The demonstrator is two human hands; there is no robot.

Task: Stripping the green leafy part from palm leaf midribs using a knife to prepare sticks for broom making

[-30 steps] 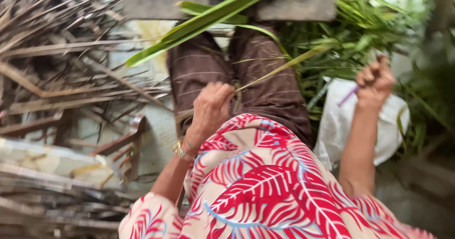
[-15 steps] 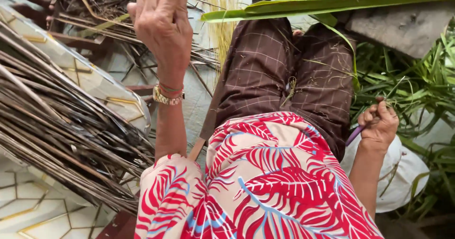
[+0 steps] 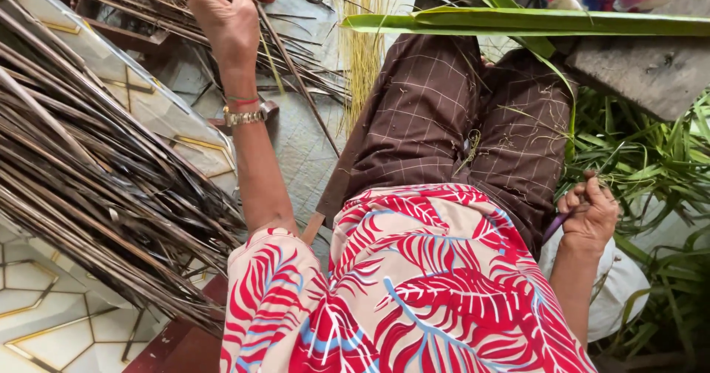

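Observation:
My left hand [image 3: 222,10] is stretched out to the upper left, fingers closed on a thin brown leaf rib [image 3: 296,77] that slants down toward my lap. It hovers beside a pale yellow bundle of stripped ribs [image 3: 362,47] lying on the ground. My right hand [image 3: 589,212] rests by my right hip, closed on a purple-handled knife [image 3: 553,227]; its blade is hidden. A long green palm leaf [image 3: 532,21] lies across above my knees. I wear brown checked trousers and a red leaf-print top.
A big heap of dry brown fronds [image 3: 96,173] fills the left side over a patterned tile floor [image 3: 44,321]. Cut green leaf strips [image 3: 651,166] pile up on the right, around a white sack [image 3: 621,291]. A grey concrete slab [image 3: 651,69] sits at top right.
My left hand went from my lap out to the upper left with the rib. My right hand dropped from a raised position down to my hip, still gripping the knife.

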